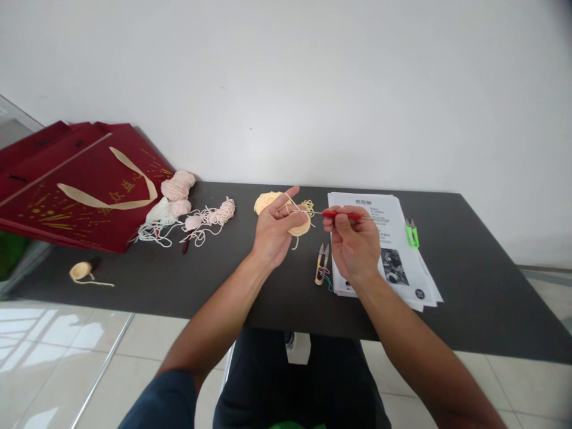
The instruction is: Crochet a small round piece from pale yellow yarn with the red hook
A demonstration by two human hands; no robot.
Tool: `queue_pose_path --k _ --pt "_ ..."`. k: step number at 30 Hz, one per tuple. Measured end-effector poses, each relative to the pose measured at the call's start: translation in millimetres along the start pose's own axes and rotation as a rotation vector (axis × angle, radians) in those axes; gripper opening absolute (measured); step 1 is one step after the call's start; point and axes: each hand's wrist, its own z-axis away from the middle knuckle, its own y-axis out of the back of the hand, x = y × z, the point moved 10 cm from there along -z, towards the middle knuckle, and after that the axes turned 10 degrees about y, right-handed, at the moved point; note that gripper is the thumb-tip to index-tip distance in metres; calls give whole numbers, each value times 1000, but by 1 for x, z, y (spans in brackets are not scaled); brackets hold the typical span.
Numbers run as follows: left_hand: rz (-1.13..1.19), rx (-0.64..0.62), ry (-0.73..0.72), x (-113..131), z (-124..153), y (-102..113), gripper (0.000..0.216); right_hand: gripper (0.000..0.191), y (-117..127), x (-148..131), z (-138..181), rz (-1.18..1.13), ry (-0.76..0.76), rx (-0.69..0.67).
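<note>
My left hand (277, 229) pinches a small round piece of pale yellow crochet (300, 227), its index finger stretched out with yarn running over it. A short yarn tail hangs below the piece. In my right hand (355, 244) is a crochet hook (342, 214) with a red handle, held level, its metal tip pointing left and reaching the yarn at the left fingers. Whether the tip is inside a stitch is too small to tell. Behind my left hand lies a ball of yellow yarn (267, 201), partly hidden by it.
Thread snips (322, 264) lie between my hands, beside a stack of printed sheets (388, 208). Green-handled snips (412, 233) rest at the sheets' right edge. Leftward are pink and white yarn (177, 186), red gift bags (102, 196) and a small yellow crocheted cup (81, 271).
</note>
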Motion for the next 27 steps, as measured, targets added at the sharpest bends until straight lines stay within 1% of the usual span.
queue_pose_path --k 7,14,23,25,27 --pt "-91 -7 -71 10 -1 1 70 21 4 -13 -3 87 85 -15" --pt "-129 -56 -110 17 -1 -1 68 14 -2 -24 -2 99 176 -68" --pt "-155 -108 -49 13 -3 -1 54 23 -4 -21 -4 102 119 -111" --pt "-149 -126 -31 11 -3 -1 49 25 -4 -17 -5 78 68 -117" --pt "-128 -143 -34 11 -3 -2 45 27 -3 -7 -5 31 -18 -111"
